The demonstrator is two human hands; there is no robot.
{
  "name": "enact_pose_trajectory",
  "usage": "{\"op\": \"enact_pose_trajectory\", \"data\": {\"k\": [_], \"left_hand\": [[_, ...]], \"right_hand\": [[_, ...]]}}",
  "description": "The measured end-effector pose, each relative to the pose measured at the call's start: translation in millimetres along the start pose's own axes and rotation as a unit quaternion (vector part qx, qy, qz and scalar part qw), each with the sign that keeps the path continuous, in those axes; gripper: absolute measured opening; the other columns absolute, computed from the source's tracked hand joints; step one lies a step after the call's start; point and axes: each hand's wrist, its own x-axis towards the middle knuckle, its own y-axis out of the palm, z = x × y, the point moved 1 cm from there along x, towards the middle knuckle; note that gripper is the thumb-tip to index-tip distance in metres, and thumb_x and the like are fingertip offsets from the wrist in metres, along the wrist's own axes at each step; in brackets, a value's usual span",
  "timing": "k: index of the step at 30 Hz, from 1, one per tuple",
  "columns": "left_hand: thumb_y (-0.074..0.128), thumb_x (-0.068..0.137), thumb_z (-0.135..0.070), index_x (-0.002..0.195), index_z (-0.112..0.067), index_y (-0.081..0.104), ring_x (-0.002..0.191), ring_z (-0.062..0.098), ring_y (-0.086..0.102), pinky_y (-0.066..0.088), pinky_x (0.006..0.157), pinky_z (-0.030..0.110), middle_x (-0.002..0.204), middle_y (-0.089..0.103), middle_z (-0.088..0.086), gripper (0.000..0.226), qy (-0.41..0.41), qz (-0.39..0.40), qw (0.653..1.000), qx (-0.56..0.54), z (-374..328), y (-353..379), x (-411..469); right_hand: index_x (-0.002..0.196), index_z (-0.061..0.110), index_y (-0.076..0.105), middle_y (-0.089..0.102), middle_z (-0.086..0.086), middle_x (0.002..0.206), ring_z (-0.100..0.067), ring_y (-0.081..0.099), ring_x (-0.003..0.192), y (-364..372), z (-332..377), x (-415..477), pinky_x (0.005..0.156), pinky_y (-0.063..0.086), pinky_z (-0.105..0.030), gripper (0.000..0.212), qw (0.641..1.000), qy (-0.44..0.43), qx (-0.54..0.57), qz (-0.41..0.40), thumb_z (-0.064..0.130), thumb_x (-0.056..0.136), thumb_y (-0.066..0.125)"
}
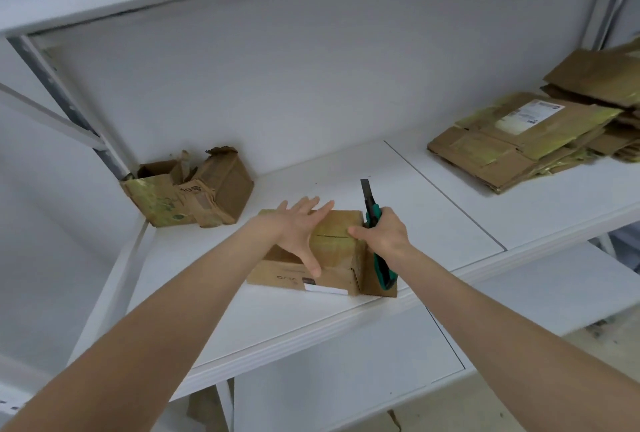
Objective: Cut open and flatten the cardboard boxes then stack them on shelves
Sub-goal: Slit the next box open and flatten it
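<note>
While the small cardboard box point(337, 260) sits near the front lip of the white shelf point(242, 321), the step in hand reads as cutting open: the top seam shows a short slit, and the box is not yet flattened.

L hand point(299, 232): fingers spread flat, palm pressing the lid, thumb down over the near face; grips nothing.

R hand point(382, 236): fingers curled tight round the green utility knife point(372, 212), blade out, tip pointing up and away, clear of the cardboard; R thumb touches the lid beside the slit.

Next move (judgement): bring the blade tip down to the taped seam and draw along it, w/ L hand off the cut line. L thumb lies near that line, so a slip is the risk.

Edges: the box's near face is close to the shelf lip, so little room toward the person; the knife's butt end runs down the box's R side.

Open room: bare shelf behind and to R of the box, up to the panel joint point(446, 196).

Back L corner: torn box point(194, 189), open, well apart.

Far R: stack of flattened cardboard point(512, 147), prob. where this piece goes. The wall behind closes the bay.
</note>
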Motion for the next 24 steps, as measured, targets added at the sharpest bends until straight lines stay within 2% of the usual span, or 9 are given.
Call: {"op": "enact_pose_trajectory", "data": {"k": [2, 5, 7, 9, 12, 16, 24], "left_hand": [[0.076, 0.061, -0.070, 0.148, -0.033, -0.026, 0.149, 0.020, -0.016, -0.005, 0.120, 0.051, 0.161, -0.021, 0.001, 0.139, -0.008, 0.034, 0.999, -0.012, 3.3, 6.5, 4.8], [0.076, 0.065, -0.066, 0.149, -0.031, -0.026, 0.149, 0.021, -0.004, 0.012, 0.121, 0.047, 0.161, -0.014, -0.003, 0.137, -0.005, 0.036, 0.998, -0.057, 5.2, 10.9, 0.6], [0.076, 0.065, -0.066, 0.149, -0.029, -0.025, 0.148, 0.023, 0.003, 0.023, 0.118, 0.044, 0.159, -0.005, -0.002, 0.137, -0.009, 0.016, 0.998, -0.059, 5.8, 16.5, -5.0], [0.073, 0.064, -0.070, 0.151, -0.024, -0.021, 0.146, 0.023, 0.008, 0.027, 0.115, 0.042, 0.157, 0.002, 0.002, 0.136, -0.023, -0.026, 0.998, -0.050, 6.2, 25.5, -10.1], [0.071, 0.065, -0.072, 0.154, -0.018, -0.013, 0.145, 0.023, 0.013, 0.032, 0.112, 0.043, 0.157, 0.009, 0.006, 0.134, -0.060, -0.086, 0.992, -0.068, 8.4, 36.3, -15.8], [0.071, 0.064, -0.071, 0.155, -0.017, -0.006, 0.142, 0.024, 0.022, 0.035, 0.109, 0.044, 0.156, 0.014, 0.006, 0.131, -0.089, -0.113, 0.987, -0.076, 9.2, 39.8, -17.5], [0.070, 0.065, -0.071, 0.155, -0.017, -0.005, 0.144, 0.025, 0.017, 0.030, 0.112, 0.050, 0.158, 0.011, 0.005, 0.128, -0.120, -0.114, 0.983, -0.076, 7.5, 43.2, -21.1]], "right_hand": [[0.122, 0.010, 0.046, 0.057, -0.009, 0.109, -0.027, 0.060, 0.098, 5.5, 0.9, 4.6, 0.090, 0.053, -0.041, 0.053, 1.000, -0.004, 0.017, 0.024, 0.027, 0.083, 0.076], [0.117, 0.012, 0.048, 0.056, -0.006, 0.096, -0.024, 0.056, 0.086, 4.7, 3.2, 8.9, 0.085, 0.053, -0.040, 0.034, 0.998, -0.003, 0.025, 0.058, 0.028, 0.091, 0.065], [0.123, 0.011, 0.048, 0.054, -0.006, 0.089, -0.023, 0.054, 0.077, -2.5, 3.4, 9.8, 0.072, 0.054, -0.035, 0.027, 0.998, 0.009, 0.042, 0.054, 0.021, 0.098, 0.051], [0.132, 0.015, 0.046, 0.055, -0.008, 0.091, -0.022, 0.052, 0.072, -11.3, -0.3, 8.3, 0.059, 0.050, -0.030, 0.034, 0.998, 0.004, 0.031, 0.050, 0.010, 0.099, 0.040], [0.138, 0.027, 0.048, 0.061, -0.007, 0.084, -0.018, 0.053, 0.061, -18.3, -7.4, -0.3, 0.050, 0.045, -0.025, 0.047, 0.997, -0.027, -0.002, 0.076, 0.006, 0.098, 0.038], [0.135, 0.034, 0.052, 0.062, -0.004, 0.077, -0.016, 0.054, 0.058, -10.9, -7.9, -8.5, 0.052, 0.049, -0.026, 0.045, 0.992, -0.061, -0.038, 0.099, 0.011, 0.098, 0.041], [0.136, 0.031, 0.053, 0.062, -0.006, 0.082, -0.019, 0.054, 0.064, -12.5, -4.2, -14.3, 0.058, 0.054, -0.031, 0.042, 0.985, -0.094, -0.089, 0.112, 0.014, 0.100, 0.041]]}}
